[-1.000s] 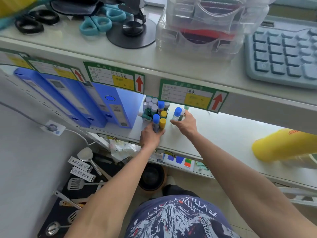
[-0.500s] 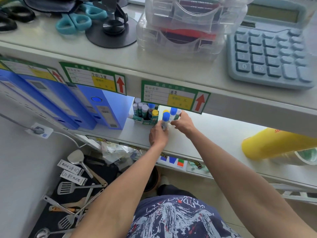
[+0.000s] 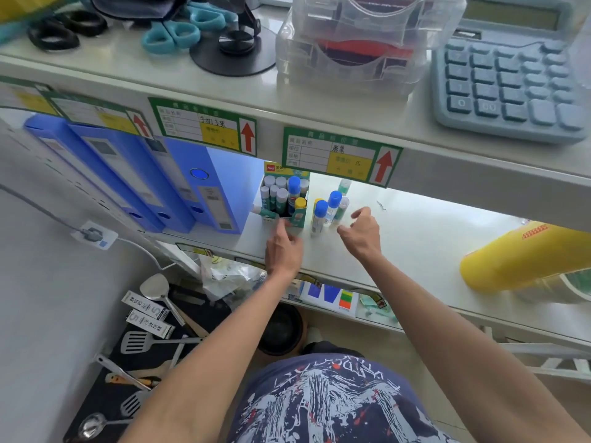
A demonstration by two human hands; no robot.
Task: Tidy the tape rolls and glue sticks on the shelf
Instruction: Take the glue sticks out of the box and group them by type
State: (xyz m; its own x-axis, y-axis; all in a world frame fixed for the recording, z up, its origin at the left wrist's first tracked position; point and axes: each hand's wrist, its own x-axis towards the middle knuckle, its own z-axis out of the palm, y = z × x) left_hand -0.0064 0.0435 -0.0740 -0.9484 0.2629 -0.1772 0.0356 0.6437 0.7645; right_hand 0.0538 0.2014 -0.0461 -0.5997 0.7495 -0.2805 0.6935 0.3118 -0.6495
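Note:
A green display box on the white shelf holds several upright glue sticks with white, blue and yellow caps. Just right of it stand loose glue sticks: two blue-capped ones, a white-capped one and a yellow-capped one half hidden behind them. My left hand rests at the box's front, its fingertips touching the box. My right hand hovers open just right of the loose sticks, holding nothing. Yellow tape rolls lie at the shelf's right end.
Blue binders stand left of the box. On the upper shelf are scissors, a clear organiser and a blue calculator. Below lie spatulas, a plastic bag and a dark pot.
Both hands have let go of the blue-capped glue sticks, which now stand beside the box. My right hand drew back to the right and opened; my left hand moved to the box front.

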